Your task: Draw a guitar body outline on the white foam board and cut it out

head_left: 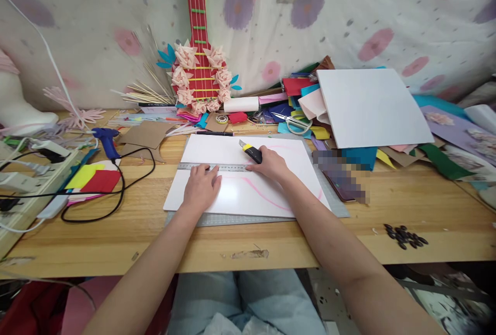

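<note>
A white sheet (232, 195) with a pink curved line lies on a grey cutting mat (232, 219) on the wooden table. A metal ruler (228, 167) lies across the sheet. My left hand (201, 187) presses flat on the ruler and sheet, fingers spread. My right hand (271, 164) is closed round a black and yellow utility knife (251, 152), its blade at the ruler's upper edge near the right end.
A blue glue gun (105, 141) with a black cord lies left, beside a power strip (27, 180). Scissors (292, 121), coloured felt scraps and a white board (372, 107) sit behind right. Dark seeds (405, 235) lie at front right. A red paper guitar (199, 40) leans at the back.
</note>
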Motion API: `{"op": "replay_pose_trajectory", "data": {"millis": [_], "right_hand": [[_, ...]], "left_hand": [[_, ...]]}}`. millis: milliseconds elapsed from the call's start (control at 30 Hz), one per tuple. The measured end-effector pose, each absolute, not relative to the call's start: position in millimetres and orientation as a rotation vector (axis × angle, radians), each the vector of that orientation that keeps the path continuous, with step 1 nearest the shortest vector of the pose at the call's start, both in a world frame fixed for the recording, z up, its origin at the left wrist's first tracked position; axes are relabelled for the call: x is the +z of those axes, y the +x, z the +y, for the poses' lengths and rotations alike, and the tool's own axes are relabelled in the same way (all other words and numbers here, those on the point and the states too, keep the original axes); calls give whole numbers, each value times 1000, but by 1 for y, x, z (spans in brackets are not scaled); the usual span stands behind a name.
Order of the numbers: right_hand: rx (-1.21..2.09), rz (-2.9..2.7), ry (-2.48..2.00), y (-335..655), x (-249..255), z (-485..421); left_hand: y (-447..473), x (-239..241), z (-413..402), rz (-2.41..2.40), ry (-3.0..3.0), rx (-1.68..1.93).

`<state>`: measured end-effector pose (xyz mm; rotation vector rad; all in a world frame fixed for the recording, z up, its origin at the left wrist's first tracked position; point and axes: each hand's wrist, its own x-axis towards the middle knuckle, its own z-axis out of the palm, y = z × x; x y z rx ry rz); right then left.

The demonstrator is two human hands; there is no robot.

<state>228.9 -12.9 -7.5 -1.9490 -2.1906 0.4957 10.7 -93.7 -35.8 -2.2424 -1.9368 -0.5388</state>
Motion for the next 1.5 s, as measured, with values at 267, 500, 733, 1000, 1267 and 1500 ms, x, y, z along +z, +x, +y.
{"op": "replay_pose_trajectory", "data": {"millis": [267,500,733,1000,1267,1500], "right_hand": [[489,-2178,-1957,229,-8,-12],[505,-2197,-1954,228,-6,-13],[501,-2199,-1950,228,-7,-12],[508,-2203,-1946,228,-6,-12],[500,-2199,-1961,228,-6,-13],[506,-2202,-1956,228,-6,-12]], "left_hand": [[11,-35,-94,-1967,-2241,-579],[12,-36,-93,-1960,-2246,-590],[12,-35,-94,-1963,-2249,-629],[11,-35,-93,-1955,-2258,-631],[11,-37,-93,-1958,-2255,-630],[10,-35,-93,-1969,-2261,-599]]}}
